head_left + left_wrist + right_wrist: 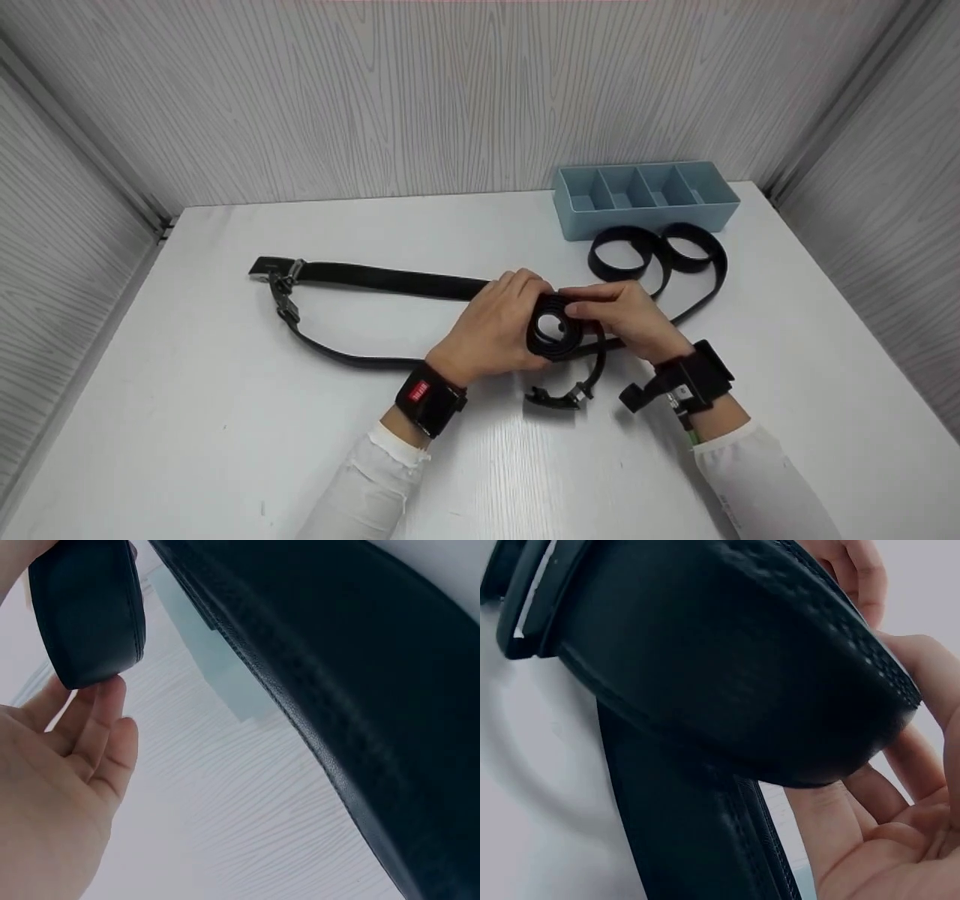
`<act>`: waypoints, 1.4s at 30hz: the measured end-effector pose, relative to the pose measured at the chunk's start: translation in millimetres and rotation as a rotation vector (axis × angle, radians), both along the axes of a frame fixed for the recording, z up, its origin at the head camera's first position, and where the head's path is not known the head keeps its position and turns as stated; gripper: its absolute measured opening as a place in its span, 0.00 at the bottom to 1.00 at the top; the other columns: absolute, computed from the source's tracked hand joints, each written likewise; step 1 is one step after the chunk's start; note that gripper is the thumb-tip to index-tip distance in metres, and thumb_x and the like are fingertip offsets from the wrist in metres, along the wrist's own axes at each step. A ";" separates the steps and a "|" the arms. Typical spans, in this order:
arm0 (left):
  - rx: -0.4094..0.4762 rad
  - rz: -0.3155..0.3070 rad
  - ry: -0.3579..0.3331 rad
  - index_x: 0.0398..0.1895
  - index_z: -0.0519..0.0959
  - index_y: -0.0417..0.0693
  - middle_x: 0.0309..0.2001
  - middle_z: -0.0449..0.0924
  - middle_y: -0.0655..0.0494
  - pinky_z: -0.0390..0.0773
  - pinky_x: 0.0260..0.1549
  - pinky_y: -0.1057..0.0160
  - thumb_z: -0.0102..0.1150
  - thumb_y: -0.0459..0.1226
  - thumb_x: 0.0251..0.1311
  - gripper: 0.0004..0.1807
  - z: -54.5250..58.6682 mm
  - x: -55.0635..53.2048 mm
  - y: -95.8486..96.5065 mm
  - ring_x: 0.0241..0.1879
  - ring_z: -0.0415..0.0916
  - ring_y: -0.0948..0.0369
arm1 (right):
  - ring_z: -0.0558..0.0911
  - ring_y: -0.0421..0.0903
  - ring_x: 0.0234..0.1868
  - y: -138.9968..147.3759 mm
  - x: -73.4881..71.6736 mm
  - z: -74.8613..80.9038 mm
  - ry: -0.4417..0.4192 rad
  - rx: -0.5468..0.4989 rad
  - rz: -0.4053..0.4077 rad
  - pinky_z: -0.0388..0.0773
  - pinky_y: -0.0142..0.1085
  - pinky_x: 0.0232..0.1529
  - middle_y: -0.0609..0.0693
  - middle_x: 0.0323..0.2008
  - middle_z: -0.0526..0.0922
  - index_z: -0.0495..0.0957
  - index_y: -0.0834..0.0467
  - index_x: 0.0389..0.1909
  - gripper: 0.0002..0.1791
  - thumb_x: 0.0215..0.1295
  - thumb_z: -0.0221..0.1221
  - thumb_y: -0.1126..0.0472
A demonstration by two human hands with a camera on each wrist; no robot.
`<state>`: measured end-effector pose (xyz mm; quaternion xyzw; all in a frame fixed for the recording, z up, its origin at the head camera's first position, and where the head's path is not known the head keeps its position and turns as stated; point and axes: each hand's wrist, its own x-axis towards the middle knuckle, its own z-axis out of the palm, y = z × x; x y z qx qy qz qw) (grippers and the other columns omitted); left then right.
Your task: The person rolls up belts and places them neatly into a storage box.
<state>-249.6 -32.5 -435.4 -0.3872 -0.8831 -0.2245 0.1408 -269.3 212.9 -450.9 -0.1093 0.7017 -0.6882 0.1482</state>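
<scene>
A black belt is wound into a tight roll [566, 346] between the two hands, its spiral edge facing up. My left hand [487, 330] wraps the roll's left side. On the other side my right hand [628, 315] pinches the top right edge between thumb and fingers. The unwound end curves down from the roll to a buckle [553, 401] close to the table. In the left wrist view the roll's smooth outer face [90, 615] shows against the fingertips. The right wrist view has the belt's stitched strap [705, 675] large in front of the right fingers.
Behind the hands, a strap [390, 279] runs left to another buckle [271, 268], and a lower strand [364, 362] curves back beneath the hands. Loose coils [619, 274] lie at the right. A blue divided box [645, 222] stands at the back right, near the wall [420, 97].
</scene>
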 end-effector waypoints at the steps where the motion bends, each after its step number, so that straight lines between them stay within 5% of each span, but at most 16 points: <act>1: -0.002 0.011 0.009 0.59 0.73 0.44 0.54 0.74 0.53 0.76 0.54 0.58 0.82 0.54 0.38 0.45 0.0 0.2 0.5 0.53 0.72 0.56 | 0.88 0.46 0.48 -0.6 0.4 0.3 -0.001 -0.002 -0.004 0.85 0.35 0.46 0.53 0.54 0.88 0.82 0.64 0.60 0.22 0.66 0.69 0.66; 13: -0.028 0.200 0.049 0.56 0.73 0.43 0.51 0.74 0.52 0.77 0.49 0.57 0.81 0.59 0.35 0.48 -0.9 2.3 6.3 0.50 0.74 0.56 | 0.88 0.47 0.49 -7.5 1.0 -1.4 -0.032 -0.092 -0.086 0.85 0.36 0.48 0.55 0.51 0.89 0.83 0.64 0.59 0.21 0.65 0.69 0.67; 19: -0.046 0.164 -0.006 0.59 0.71 0.42 0.53 0.73 0.51 0.75 0.54 0.57 0.84 0.60 0.36 0.51 1.3 2.5 4.1 0.52 0.73 0.55 | 0.89 0.48 0.48 -6.5 1.2 -1.0 -0.024 -0.065 -0.082 0.86 0.37 0.47 0.56 0.50 0.89 0.83 0.66 0.59 0.21 0.65 0.70 0.67; 31: -0.018 -0.034 -0.058 0.61 0.73 0.44 0.57 0.73 0.53 0.74 0.58 0.59 0.86 0.51 0.35 0.48 0.3 1.8 4.1 0.54 0.71 0.56 | 0.88 0.48 0.51 1.1 -0.1 0.4 0.008 0.031 0.025 0.85 0.36 0.47 0.55 0.54 0.87 0.84 0.63 0.58 0.21 0.65 0.70 0.66; 42: -0.022 0.119 0.101 0.57 0.73 0.44 0.53 0.75 0.52 0.77 0.51 0.58 0.79 0.58 0.34 0.47 -2.9 3.0 8.3 0.51 0.73 0.56 | 0.87 0.47 0.51 -5.7 1.6 0.0 -0.048 -0.061 -0.042 0.85 0.35 0.48 0.53 0.54 0.88 0.82 0.64 0.61 0.22 0.66 0.69 0.66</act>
